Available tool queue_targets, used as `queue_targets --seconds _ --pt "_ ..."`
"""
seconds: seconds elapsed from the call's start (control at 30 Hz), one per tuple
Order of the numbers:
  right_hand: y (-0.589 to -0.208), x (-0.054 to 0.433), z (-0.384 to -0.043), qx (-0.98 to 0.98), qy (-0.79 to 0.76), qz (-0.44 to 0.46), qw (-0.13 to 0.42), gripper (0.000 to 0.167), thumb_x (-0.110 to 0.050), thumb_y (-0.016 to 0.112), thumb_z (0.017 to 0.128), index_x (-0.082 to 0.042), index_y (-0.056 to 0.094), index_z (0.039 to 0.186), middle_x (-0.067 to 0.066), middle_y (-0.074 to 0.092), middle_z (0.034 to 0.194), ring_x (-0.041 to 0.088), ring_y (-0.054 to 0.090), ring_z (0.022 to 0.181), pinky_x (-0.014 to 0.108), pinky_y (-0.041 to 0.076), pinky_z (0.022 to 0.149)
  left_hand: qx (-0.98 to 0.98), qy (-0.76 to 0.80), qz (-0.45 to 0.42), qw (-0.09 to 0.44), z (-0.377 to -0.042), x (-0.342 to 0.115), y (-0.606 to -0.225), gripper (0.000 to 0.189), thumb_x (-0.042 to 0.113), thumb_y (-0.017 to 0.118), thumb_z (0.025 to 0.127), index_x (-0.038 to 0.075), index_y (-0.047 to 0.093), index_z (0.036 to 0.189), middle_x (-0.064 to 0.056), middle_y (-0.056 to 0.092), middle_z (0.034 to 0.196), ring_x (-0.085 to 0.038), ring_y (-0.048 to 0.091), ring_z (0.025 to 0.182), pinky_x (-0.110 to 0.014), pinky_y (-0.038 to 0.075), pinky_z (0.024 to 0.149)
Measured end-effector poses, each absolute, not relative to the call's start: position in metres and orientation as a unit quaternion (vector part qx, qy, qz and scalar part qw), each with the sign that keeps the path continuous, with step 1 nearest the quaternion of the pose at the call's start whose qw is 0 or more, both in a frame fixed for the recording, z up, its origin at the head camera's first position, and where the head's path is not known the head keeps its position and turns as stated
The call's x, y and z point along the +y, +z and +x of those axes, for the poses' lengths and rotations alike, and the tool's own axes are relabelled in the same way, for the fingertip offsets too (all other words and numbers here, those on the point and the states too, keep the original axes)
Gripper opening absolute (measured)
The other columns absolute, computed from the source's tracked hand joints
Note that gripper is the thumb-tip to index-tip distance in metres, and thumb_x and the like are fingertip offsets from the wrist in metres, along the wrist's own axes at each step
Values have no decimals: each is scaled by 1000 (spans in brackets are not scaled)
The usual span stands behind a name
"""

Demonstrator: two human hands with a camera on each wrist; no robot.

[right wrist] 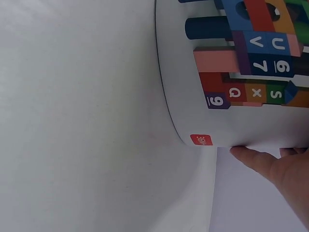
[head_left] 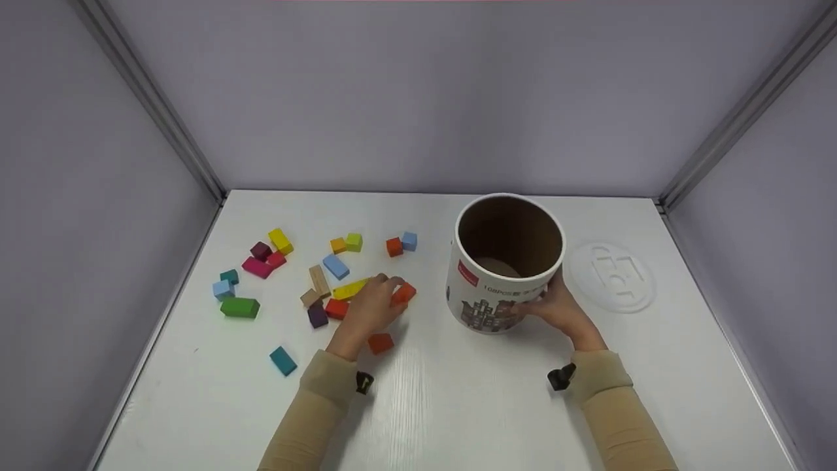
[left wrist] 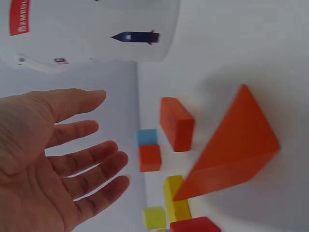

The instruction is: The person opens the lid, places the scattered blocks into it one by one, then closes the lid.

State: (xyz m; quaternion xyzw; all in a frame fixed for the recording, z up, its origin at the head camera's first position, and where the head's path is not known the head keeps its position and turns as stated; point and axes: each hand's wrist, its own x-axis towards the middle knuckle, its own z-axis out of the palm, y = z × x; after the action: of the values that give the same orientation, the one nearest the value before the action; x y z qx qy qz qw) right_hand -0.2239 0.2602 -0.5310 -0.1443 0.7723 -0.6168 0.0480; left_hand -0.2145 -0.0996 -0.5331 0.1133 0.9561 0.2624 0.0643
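Observation:
My left hand (head_left: 371, 306) reaches low over the scattered blocks with nothing in its grasp. In the left wrist view its fingers (left wrist: 94, 157) are loosely extended. Beside the fingertips lies an orange block (head_left: 404, 293). An orange triangular block (left wrist: 236, 150) is on the table near the left wrist. Under and beside the palm are a yellow block (head_left: 348, 288) and a red block (head_left: 336, 309). My right hand (head_left: 563, 311) grips the side of a white cardboard bucket (head_left: 487, 311), thumb on the front. The bucket stands without a lid, tilted slightly, its dark interior visible.
A clear round plastic lid (head_left: 614, 278) lies right of the bucket. More coloured blocks spread leftward, including a green block (head_left: 240, 307), a teal block (head_left: 283, 361) and a magenta block (head_left: 257, 267). Grey panels (head_left: 418, 98) enclose the white table (head_left: 458, 405) at back and sides.

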Motion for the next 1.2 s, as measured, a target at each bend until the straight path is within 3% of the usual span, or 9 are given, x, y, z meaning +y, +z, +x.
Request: queue_targets --seconds 0.2,0.47,0.63,0.87,1.03,1.2 --pt "-542 264 -230 772 -618 -141 45 135 -2 92 63 -33 -4 153 7 16 157 32 18 144 58 19 113 958 225 129 122 -220 -99 -549 49 27 74 89 15 59 134 -12 56 116 -25 53 94 -40 51 92" --pt "-533 259 -224 769 -621 -145 52 134 2 90 64 -22 -7 154 17 14 157 40 18 143 58 17 114 949 255 86 164 -216 -98 -555 54 20 75 89 20 55 139 -15 52 132 -30 55 108 -48 50 95" --pt "-517 254 -217 772 -618 -143 53 132 1 90 65 -13 -7 154 22 14 156 44 19 142 59 17 113 943 271 63 180 -218 -98 -556 64 21 73 89 28 46 147 -13 47 142 -32 51 118 -53 43 101" --pt "-516 254 -216 770 -620 -145 47 133 2 90 64 -15 -6 154 22 14 156 44 19 142 59 17 113 939 289 47 179 -224 -98 -557 69 20 69 93 19 35 153 -13 40 151 -33 41 133 -54 33 109" --pt "-515 254 -216 771 -619 -142 49 134 1 90 65 -18 -8 154 20 12 157 42 18 143 59 19 113 936 307 37 166 -225 -98 -555 59 21 67 94 13 44 148 -11 50 142 -31 50 123 -50 37 107" --pt "-515 254 -216 773 -618 -135 52 133 0 90 65 -18 -8 154 21 12 157 44 19 142 60 19 112 932 329 33 151 -227 -99 -555 40 20 70 92 8 59 129 -5 61 108 -25 56 96 -42 47 97"
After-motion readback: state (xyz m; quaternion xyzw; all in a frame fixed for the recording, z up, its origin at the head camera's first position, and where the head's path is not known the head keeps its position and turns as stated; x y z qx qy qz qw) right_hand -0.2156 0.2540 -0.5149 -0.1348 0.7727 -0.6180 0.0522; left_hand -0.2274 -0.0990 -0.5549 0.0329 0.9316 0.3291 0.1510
